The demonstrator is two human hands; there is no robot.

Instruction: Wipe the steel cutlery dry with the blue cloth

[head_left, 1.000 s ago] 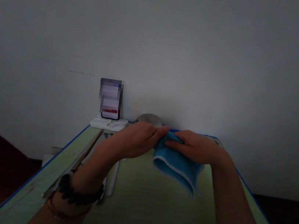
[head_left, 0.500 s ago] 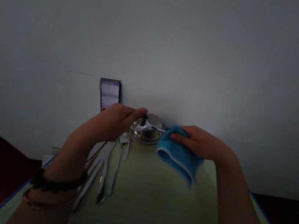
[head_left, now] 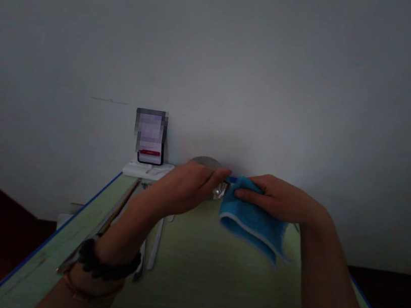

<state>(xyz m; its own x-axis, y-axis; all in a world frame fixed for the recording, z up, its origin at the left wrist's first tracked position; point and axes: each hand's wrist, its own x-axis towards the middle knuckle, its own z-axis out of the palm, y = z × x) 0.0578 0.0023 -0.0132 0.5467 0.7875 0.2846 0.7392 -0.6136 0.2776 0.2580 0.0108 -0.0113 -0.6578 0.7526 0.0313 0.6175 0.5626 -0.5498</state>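
My right hand [head_left: 266, 195] pinches a folded blue cloth [head_left: 251, 224] with a pale edge, which hangs down over the table. Close beside the cloth, my left hand [head_left: 197, 186] is closed, thumb and fingers together at the cloth's left end. A spoon in its grip is almost wholly hidden now; a shiny bit of metal shows under the thumb, and I cannot tell whether it is the spoon. Behind the left hand, a round metal dish [head_left: 206, 161] is mostly covered. Several pieces of metal cutlery [head_left: 155, 249] lie under and beside my left forearm.
A phone [head_left: 151, 139] leans upright against the wall [head_left: 276, 82] on a white stand [head_left: 138, 169]. A long brown-and-silver utensil [head_left: 120, 206] lies at the left. The pale green table [head_left: 209, 287] has blue edges and meets the wall.
My left hand has moved right, up to the cloth, covering the spoon and most of the metal dish. The cloth has shifted slightly right. More of the phone and its stand shows.
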